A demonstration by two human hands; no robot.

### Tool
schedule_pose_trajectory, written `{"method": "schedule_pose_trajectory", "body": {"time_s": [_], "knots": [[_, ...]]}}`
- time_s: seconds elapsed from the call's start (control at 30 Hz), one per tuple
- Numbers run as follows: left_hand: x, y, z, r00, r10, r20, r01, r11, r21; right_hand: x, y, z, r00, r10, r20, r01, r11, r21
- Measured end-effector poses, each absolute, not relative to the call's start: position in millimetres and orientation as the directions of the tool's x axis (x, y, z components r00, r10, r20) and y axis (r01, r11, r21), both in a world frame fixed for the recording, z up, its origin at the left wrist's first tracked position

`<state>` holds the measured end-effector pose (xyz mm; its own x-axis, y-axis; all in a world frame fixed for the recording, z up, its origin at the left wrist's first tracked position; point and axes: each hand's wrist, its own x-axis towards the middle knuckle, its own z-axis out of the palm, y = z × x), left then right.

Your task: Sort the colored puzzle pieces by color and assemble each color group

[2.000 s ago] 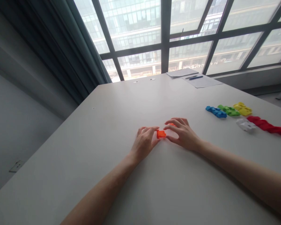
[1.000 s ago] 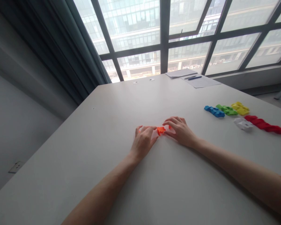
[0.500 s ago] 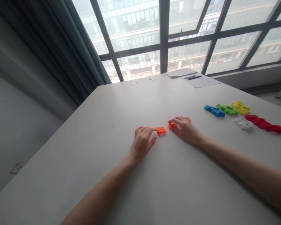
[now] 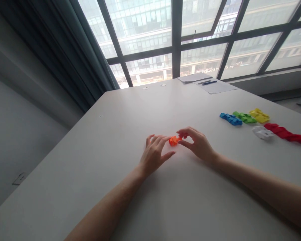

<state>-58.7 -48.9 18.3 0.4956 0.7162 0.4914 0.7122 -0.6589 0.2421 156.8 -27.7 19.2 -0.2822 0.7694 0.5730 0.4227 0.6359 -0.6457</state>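
Two-handed, apparently lining up orange pieces (image 4: 173,141) on the counter (image 4: 130,117): pinching at one end with the right hand (image 4: 198,144), touching lightly with the spread-fingered left hand (image 4: 152,152). Probably calls next for steadying.

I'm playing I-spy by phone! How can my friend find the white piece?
On the white table, right of the right hand, lies a group of chunky pieces. The white piece sits by the left end of the long red piece; no other piece there is white.
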Motion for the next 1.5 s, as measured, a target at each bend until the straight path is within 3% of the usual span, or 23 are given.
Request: {"method": "schedule_pose_trajectory", "body": {"time_s": [0.37, 0.63, 1.0, 1.27, 1.5], "knots": [[-56, -50, 19, 0.499, 0.691, 0.522, 0.708, -0.673, 0.213, 154, -34, 22, -0.376, 0.678, 0.632, 0.309, 0.735, -0.604], [-60, -44, 14, 0.285, 0.799, 0.529, 0.873, -0.444, 0.202, 160, -15, 2, -0.413, 0.771, 0.485, 0.595, 0.631, -0.498], [-59, -40, 10, 0.253, 0.849, 0.464, 0.906, -0.375, 0.194, 158, -11, -1, -0.465, 0.787, 0.405, 0.618, 0.616, -0.487], [-59, -38, 8, 0.213, 0.871, 0.443, 0.895, -0.356, 0.270, 157, -14, 1, -0.485, 0.781, 0.394, 0.612, 0.625, -0.485], [-58, -38, 10, 0.264, 0.884, 0.386, 0.784, -0.430, 0.448, 156, -16, 4, -0.550, 0.730, 0.406, 0.604, 0.683, -0.411]]}}
